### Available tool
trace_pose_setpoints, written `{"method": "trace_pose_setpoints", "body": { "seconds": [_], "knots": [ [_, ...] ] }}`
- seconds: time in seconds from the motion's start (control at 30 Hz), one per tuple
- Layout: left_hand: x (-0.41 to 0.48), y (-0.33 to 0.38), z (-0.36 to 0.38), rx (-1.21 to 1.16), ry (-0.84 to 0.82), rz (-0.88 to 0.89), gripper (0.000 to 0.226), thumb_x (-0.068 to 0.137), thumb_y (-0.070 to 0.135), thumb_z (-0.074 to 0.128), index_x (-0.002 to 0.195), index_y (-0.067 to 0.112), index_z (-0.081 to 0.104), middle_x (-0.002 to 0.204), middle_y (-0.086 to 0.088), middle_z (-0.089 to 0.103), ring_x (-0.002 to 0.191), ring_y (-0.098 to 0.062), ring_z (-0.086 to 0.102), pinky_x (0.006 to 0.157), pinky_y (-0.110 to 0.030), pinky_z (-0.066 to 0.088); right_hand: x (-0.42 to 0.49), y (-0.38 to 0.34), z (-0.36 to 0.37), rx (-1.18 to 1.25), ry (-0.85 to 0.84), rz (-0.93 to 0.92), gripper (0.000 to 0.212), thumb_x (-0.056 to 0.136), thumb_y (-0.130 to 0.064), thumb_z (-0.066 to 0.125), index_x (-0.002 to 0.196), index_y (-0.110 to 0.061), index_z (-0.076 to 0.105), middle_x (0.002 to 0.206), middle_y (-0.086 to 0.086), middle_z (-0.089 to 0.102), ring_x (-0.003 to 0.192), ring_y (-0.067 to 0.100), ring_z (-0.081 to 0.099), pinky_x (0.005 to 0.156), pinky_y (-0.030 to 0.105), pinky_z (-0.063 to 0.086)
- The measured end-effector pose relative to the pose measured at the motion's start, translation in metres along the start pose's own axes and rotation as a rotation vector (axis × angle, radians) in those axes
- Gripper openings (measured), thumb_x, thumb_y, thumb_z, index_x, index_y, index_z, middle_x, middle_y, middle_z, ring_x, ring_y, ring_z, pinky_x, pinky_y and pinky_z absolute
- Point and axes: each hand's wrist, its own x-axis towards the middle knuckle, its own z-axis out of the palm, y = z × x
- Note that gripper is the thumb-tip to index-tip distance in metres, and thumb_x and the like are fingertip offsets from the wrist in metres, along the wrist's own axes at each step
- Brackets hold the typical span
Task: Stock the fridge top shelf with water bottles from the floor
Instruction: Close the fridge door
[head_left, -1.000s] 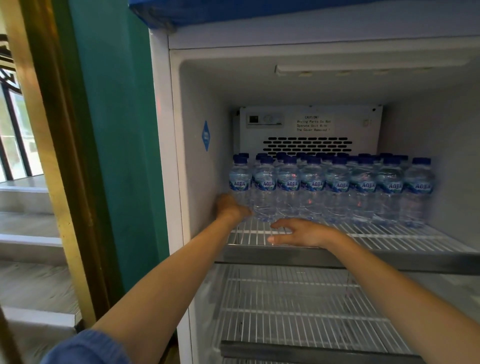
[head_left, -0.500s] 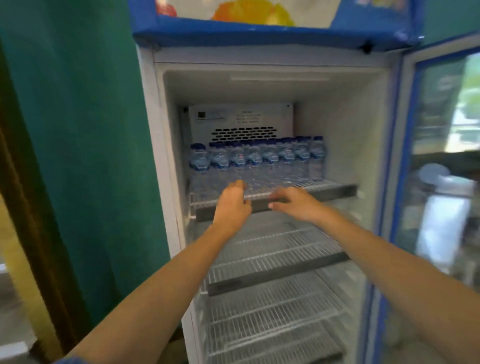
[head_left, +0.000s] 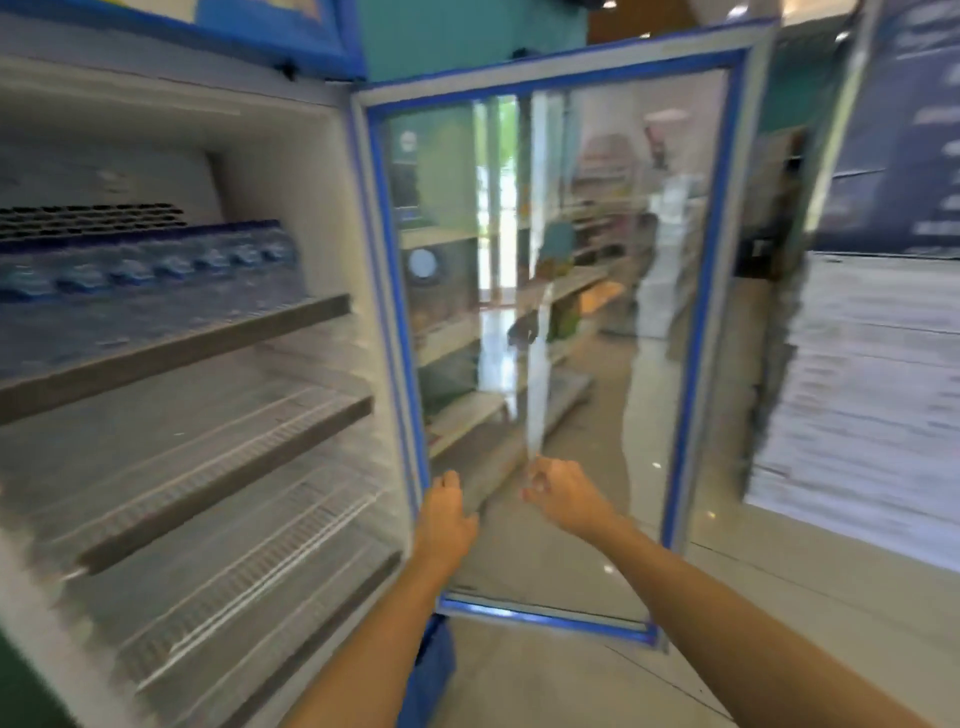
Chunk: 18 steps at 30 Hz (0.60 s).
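The fridge (head_left: 291, 156) stands open, white inside, its blue-framed glass door (head_left: 550, 332) swung wide to the right. Clear bottles (head_left: 156, 275) with blue caps and labels stand upright in packed rows across the top shelf (head_left: 208, 340), blurred. The wire shelves (head_left: 218, 447) below hold nothing.

1. my whole view is smeared, so the water bottles (head_left: 156, 270) on the top shelf (head_left: 176, 345) read as blue streaks; i can't read their labels or count them.
2. left of the fridge door (head_left: 550, 338), the bottle row and shelf run off the picture's edge.
3. the print on the panel (head_left: 878, 364) right of the door is too blurred to read.
4. through the door's glass, the shop racks are vague.
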Motion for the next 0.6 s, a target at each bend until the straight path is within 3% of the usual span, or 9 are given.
{"method": "trace_pose_setpoints", "body": {
  "seconds": [0.17, 0.3, 0.5, 0.6],
  "knots": [
    [-0.008, 0.114, 0.071, -0.060, -0.144, 0.136, 0.054, 0.090, 0.015, 0.056, 0.136, -0.003, 0.035, 0.140, -0.019, 0.039, 0.132, -0.027, 0.039, 0.104, -0.024, 0.023, -0.038, 0.108, -0.071, -0.027, 0.150, 0.270, 0.043, 0.089, -0.033, 0.060, 0.127, -0.013, 0.058, 0.118, 0.009, 0.064, 0.118, 0.026, 0.054, 0.094, 0.031, 0.041],
    [0.001, 0.200, 0.102, -0.126, -0.102, 0.113, 0.046, 0.087, 0.024, 0.063, 0.123, 0.001, 0.046, 0.127, -0.018, 0.052, 0.118, -0.030, 0.050, 0.097, -0.033, 0.040, -0.040, 0.164, -0.129, 0.030, 0.244, 0.345, 0.054, 0.090, -0.036, 0.062, 0.131, -0.003, 0.051, 0.129, 0.017, 0.057, 0.122, 0.031, 0.051, 0.101, 0.037, 0.040],
    [0.022, 0.283, 0.132, -0.059, -0.073, 0.096, 0.053, 0.088, 0.030, 0.063, 0.127, 0.003, 0.040, 0.130, -0.014, 0.046, 0.123, -0.029, 0.043, 0.100, -0.035, 0.037, -0.004, 0.199, -0.182, 0.156, 0.246, 0.251, 0.069, 0.093, -0.034, 0.059, 0.146, -0.002, 0.029, 0.149, 0.017, 0.037, 0.137, 0.031, 0.036, 0.109, 0.037, 0.033],
    [0.034, 0.306, 0.146, -0.043, -0.045, 0.097, 0.052, 0.089, 0.032, 0.061, 0.128, 0.004, 0.039, 0.130, -0.012, 0.046, 0.122, -0.027, 0.044, 0.098, -0.033, 0.037, 0.030, 0.206, -0.203, 0.207, 0.235, 0.169, 0.071, 0.094, -0.033, 0.058, 0.147, -0.001, 0.025, 0.150, 0.018, 0.036, 0.137, 0.032, 0.037, 0.110, 0.038, 0.033]
  ]
}}
